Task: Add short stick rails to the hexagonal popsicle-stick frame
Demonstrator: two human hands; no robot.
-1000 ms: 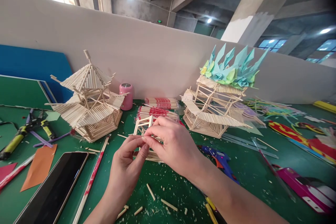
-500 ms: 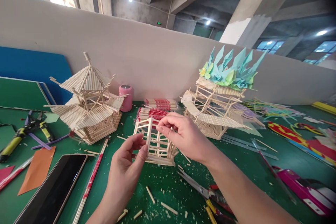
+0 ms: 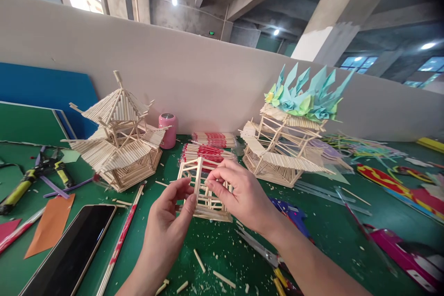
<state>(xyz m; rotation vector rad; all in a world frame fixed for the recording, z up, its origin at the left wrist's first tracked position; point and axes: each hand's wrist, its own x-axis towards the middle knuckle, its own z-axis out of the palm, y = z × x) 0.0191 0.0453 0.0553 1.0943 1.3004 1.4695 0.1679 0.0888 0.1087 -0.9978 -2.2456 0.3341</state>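
A small open frame of pale wooden sticks (image 3: 212,216) stands on the green table in front of me. My left hand (image 3: 164,224) grips its near upright between thumb and fingers. My right hand (image 3: 244,194) is pinched close to the right side of that upright, thumb against fingertips; whatever is between them is too small to make out. It covers part of the frame's right side. A larger stick pavilion with a pointed roof (image 3: 118,141) stands to the left. Another stick model (image 3: 280,145) to the right carries blue and green folded paper on top.
Scissors (image 3: 258,245) and a partly hidden blue tool (image 3: 293,215) lie by my right forearm. Stick offcuts (image 3: 224,280) litter the front. A phone (image 3: 69,249) lies left, a pink canister (image 3: 168,130) and packs of sticks (image 3: 208,151) behind, a magenta tool (image 3: 398,254) at right.
My right hand has lowered slightly along the upright, still pinched. The blue tool now shows behind my right forearm. My left hand keeps its grip on the frame; the view has shifted a little.
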